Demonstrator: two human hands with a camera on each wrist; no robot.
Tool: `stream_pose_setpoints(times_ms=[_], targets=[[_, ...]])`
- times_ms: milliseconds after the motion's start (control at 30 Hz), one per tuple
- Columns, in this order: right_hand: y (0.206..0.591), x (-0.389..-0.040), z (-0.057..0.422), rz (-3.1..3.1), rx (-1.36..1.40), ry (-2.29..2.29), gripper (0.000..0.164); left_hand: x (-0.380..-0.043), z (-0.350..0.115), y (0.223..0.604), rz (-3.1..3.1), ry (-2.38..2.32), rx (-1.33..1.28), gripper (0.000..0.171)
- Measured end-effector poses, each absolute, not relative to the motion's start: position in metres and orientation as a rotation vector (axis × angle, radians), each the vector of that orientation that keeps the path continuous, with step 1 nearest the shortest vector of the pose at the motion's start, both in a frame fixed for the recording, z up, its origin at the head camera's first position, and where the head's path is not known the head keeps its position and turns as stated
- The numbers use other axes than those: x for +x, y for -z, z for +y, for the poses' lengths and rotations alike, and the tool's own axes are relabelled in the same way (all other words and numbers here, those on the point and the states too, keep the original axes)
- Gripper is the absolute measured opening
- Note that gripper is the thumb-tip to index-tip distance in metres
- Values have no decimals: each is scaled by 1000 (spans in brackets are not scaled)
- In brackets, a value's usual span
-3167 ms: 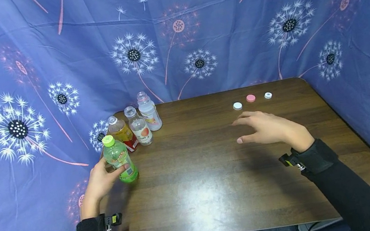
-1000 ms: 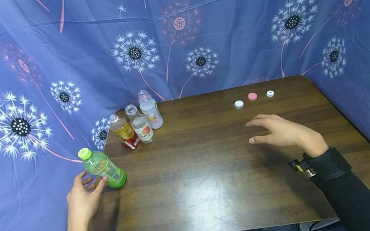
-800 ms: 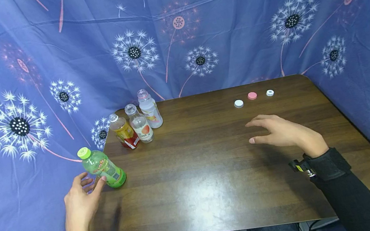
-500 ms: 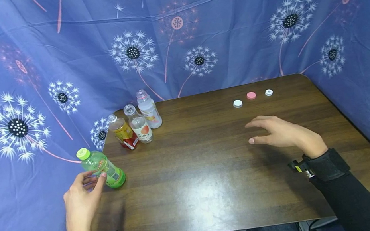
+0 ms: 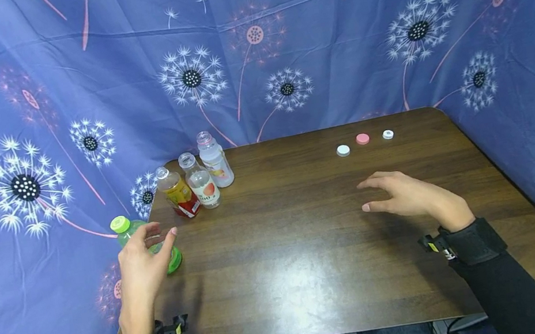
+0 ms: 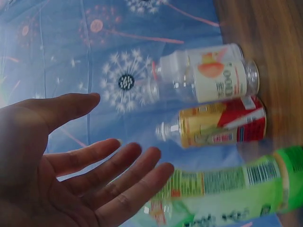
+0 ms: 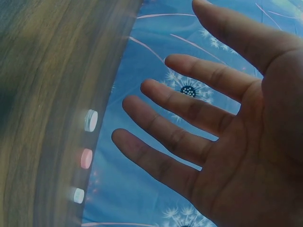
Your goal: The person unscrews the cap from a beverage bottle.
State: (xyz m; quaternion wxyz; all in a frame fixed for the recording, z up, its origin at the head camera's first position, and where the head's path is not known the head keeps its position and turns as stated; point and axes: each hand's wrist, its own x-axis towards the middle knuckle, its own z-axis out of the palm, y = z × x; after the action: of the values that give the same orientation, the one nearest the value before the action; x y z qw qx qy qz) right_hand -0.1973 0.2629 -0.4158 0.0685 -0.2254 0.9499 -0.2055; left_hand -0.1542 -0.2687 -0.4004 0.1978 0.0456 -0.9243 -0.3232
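A green plastic bottle [image 5: 127,230] with a lime-green cap stands at the table's left edge, partly hidden in the head view by my left hand [image 5: 144,268]. That hand hovers in front of it with fingers spread and nothing in the grasp; the left wrist view shows the palm apart from the green bottle [image 6: 227,189]. My right hand [image 5: 411,197] hangs over the right half of the table, fingers loosely extended, holding nothing. Behind the green bottle are three uncapped bottles: one with a yellow-and-red label [image 5: 181,197], a clear one with a peach label [image 5: 205,189], and a whitish one [image 5: 216,163].
Three loose caps lie near the back edge of the brown wooden table [image 5: 278,235]: a white cap [image 5: 343,150], a pink cap [image 5: 362,139] and a smaller white cap [image 5: 388,134]. A blue dandelion-patterned cloth [image 5: 333,51] hangs behind and beside the table.
The green bottle came toward the left front with my left hand on it. The hand has since let go and shifted right, in front of the bottle. My right hand has barely moved.
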Motion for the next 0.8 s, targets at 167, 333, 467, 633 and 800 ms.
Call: stream_pose_setpoints(times_ms=[167,333,467,633,800], targets=[[416,-195,267,2881,-653,607,57,-176,-257,403,-2516,924,85,45],[418,-192,274,2889,-605,584,58,-196,-247,404,-2504,981,91,50],[423,-191,282,2908,-559,528,59,-211,-242,406,-2517,1016,114,53],[430,-192,295,2913,-476,481,60,-225,-238,405,-2531,1036,142,56],[440,-191,310,2931,-436,459,62,-240,-236,401,-2551,1021,163,58]])
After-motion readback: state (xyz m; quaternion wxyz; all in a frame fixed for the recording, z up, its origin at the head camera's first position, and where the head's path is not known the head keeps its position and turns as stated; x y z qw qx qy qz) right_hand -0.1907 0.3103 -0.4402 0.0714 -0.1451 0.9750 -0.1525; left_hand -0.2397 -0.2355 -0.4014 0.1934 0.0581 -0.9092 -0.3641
